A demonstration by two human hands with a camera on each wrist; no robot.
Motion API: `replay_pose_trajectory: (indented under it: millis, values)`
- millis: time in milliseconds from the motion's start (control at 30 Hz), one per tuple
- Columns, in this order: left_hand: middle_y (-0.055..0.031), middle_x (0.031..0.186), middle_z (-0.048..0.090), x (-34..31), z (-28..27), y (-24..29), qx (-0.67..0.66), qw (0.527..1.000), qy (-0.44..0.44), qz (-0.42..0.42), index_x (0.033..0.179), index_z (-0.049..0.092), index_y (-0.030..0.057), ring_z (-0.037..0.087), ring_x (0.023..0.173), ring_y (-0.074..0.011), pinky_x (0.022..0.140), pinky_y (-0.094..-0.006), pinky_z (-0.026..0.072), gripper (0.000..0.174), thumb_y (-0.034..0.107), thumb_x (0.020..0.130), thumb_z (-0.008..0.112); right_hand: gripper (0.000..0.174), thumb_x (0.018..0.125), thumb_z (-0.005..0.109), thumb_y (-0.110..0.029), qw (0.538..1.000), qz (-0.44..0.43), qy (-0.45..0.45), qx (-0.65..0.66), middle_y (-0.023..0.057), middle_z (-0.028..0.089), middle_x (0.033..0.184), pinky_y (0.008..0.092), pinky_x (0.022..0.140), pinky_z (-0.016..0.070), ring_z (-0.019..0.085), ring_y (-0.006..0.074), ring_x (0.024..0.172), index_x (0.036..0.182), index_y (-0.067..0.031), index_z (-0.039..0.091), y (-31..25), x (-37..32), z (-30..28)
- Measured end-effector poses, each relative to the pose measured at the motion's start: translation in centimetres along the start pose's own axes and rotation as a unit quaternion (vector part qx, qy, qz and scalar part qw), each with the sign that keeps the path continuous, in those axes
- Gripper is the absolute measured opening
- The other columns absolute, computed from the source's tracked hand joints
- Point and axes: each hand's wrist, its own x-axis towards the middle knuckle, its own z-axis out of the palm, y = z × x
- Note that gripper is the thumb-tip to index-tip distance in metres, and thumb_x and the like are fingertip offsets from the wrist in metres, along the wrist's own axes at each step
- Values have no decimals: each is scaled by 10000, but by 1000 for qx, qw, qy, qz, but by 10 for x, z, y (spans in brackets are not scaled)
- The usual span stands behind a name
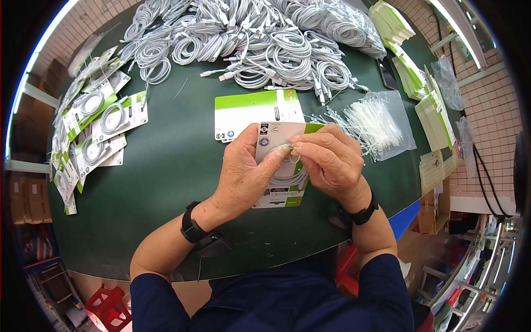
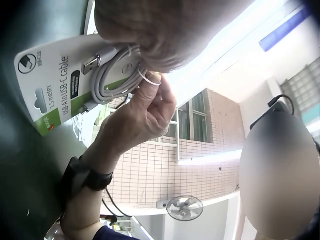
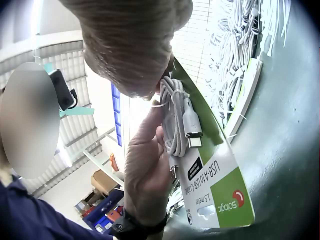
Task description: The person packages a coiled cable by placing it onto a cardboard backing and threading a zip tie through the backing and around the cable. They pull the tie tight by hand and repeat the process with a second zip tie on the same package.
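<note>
A green and white cable card (image 1: 276, 200) is held upside down above the table by the left hand (image 1: 243, 174), whose thumb lies over its face. A coiled white cable (image 2: 102, 80) rests against the card, with its metal plug (image 3: 194, 140) showing. The right hand (image 1: 332, 163) pinches a thin white tie (image 2: 149, 80) at the coil, its fingertips close to the left thumb. The wrist views show the tie as a small loop round the coil. How far the tie is closed is hidden by the fingers.
Flat cards (image 1: 238, 110) lie just beyond the hands. Coiled cables (image 1: 287, 52) are heaped at the back. Loose white ties (image 1: 373, 124) lie on a plastic bag at the right, near stacked cards (image 1: 434, 119). Carded cables (image 1: 91, 149) pile up at the left, and a phone (image 1: 387, 74) lies back right.
</note>
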Motion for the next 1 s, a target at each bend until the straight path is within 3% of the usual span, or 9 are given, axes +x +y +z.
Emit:
replay_pose_trajectory:
  millis: [400, 500, 533, 633, 667, 767, 900, 933, 1000]
  values:
    - [-116, 1140, 726, 1, -2, 1, -1, 1000, -7, -15, 1246, 595, -38, 703, 1011, -143, 885, -309, 591, 301, 53, 975, 689, 297, 739, 841, 40, 994, 74, -66, 40, 49, 727, 948, 331, 633, 533, 648, 225, 769, 992, -93, 760, 4, 4, -10]
    - [-124, 1172, 726, 2, -1, 8, -25, 999, -5, -24, 1291, 586, -35, 708, 1034, -151, 903, -311, 590, 331, 43, 982, 677, 314, 757, 825, 65, 989, 101, -7, 105, 84, 724, 966, 321, 674, 560, 677, 225, 799, 1027, -83, 763, 4, 7, -11]
    - [-127, 1185, 724, 1, -1, 10, -33, 999, -11, -25, 1304, 583, -34, 709, 1044, -154, 911, -312, 589, 340, 38, 984, 673, 260, 837, 776, 78, 979, 160, 13, 123, 87, 733, 999, 291, 730, 575, 697, 184, 831, 1064, -48, 752, 0, 6, -19]
    - [-137, 1214, 720, -1, 0, 17, -44, 998, -34, -22, 1324, 576, -35, 711, 1065, -161, 928, -318, 588, 357, 28, 987, 676, 180, 926, 730, 43, 916, 330, 155, 167, 63, 732, 1036, 253, 755, 565, 682, 124, 839, 1101, 4, 733, 11, 4, -23]
    - [-140, 1221, 719, -3, 1, 19, -45, 998, -43, -20, 1327, 573, -36, 711, 1071, -163, 932, -321, 587, 362, 26, 987, 679, 170, 1048, 616, -45, 897, 376, 143, 185, 58, 721, 1073, 213, 692, 516, 639, 73, 842, 1170, 32, 707, 16, 3, -23]
    - [-140, 1214, 720, -8, 6, 21, -72, 996, -57, -22, 1320, 569, -40, 712, 1066, -167, 940, -326, 585, 367, 33, 986, 701, 218, 1075, 609, -141, 778, 513, 4, 362, 46, 718, 1064, 210, 699, 526, 639, 61, 835, 1179, 18, 716, 35, -7, -24]
    - [-142, 1193, 722, -10, 5, 21, -63, 995, -67, -26, 1283, 571, -43, 712, 1053, -166, 935, -327, 585, 334, 31, 987, 707, 227, 1026, 704, -224, 620, 533, -100, 568, 38, 734, 982, 221, 735, 557, 675, 61, 831, 1067, -1, 718, 27, -15, -6]
    - [-140, 1187, 723, -11, 5, 21, -61, 996, -65, -28, 1274, 572, -43, 711, 1050, -165, 934, -326, 585, 325, 29, 987, 708, 245, 943, 802, -229, 612, 502, -118, 599, 35, 741, 955, 224, 754, 565, 690, 70, 845, 1012, -15, 704, 25, -16, -6]
    - [-136, 1174, 725, -11, 6, 21, -54, 996, -63, -27, 1257, 574, -42, 710, 1044, -161, 929, -323, 585, 312, 25, 985, 710, 260, 904, 837, -217, 598, 513, -112, 606, 36, 744, 968, 226, 759, 568, 694, 77, 846, 1006, -23, 697, 20, -11, -9]
